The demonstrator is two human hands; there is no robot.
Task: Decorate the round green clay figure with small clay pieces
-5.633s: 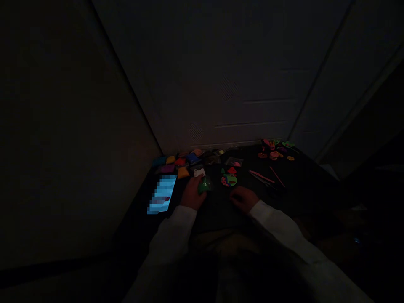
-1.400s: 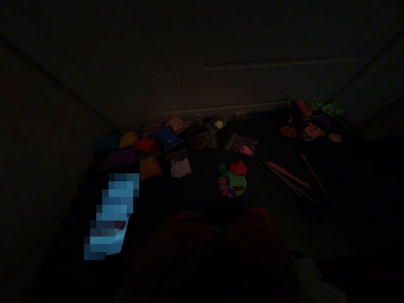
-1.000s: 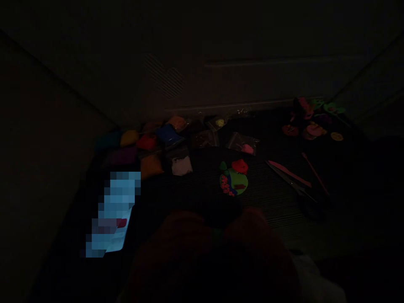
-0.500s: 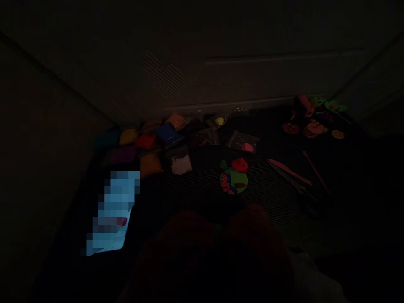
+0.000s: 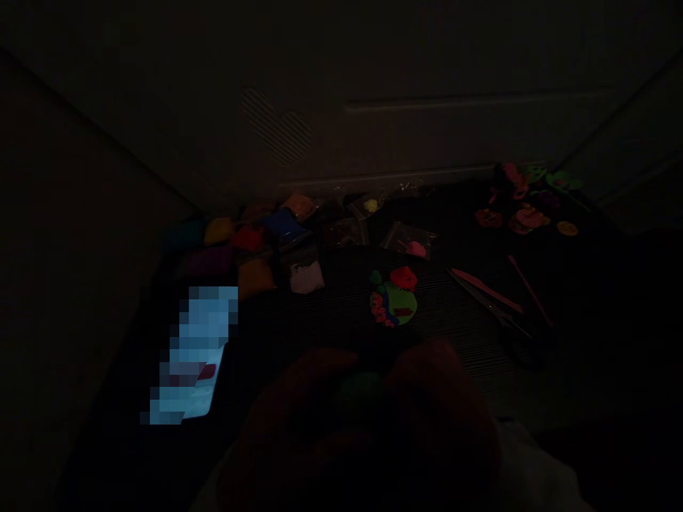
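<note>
1. The left hand (image 5: 299, 405) is low in the view, its fingers curled around a dark green lump (image 5: 360, 389); the scene is very dim and the lump's outline is blurred.
2. The right hand (image 5: 442, 398) is bent in from the other side, its fingers at the lump's right edge; it is too dark to make out whether they grip it.
3. The green lump sits between the two hands, near the front of the dark, ribbed desk (image 5: 334, 323).
4. Just beyond the hands lies a round light-green plaque (image 5: 404, 295) with a blue band, small pink flowers and a brown strip; a red piece (image 5: 404, 278) and dark green pieces (image 5: 376, 278) adjoin its far edge.
5. To the right are scissors (image 5: 491, 304), a pink strip (image 5: 488, 290) along their blades, and a thin pink stick (image 5: 531, 290) set apart.
6. A lit phone (image 5: 205, 398), partly pixelated, lies left of the hands.
7. Behind it are packets, among them orange (image 5: 255, 276), purple (image 5: 210, 261), red (image 5: 248, 238), blue (image 5: 285, 226) and white (image 5: 306, 275); a clear bag (image 5: 408, 242) with pink contents lies behind the plaque.
8. Colourful small shapes (image 5: 528, 219) cluster at the far right, near the wall (image 5: 453, 139).
</note>
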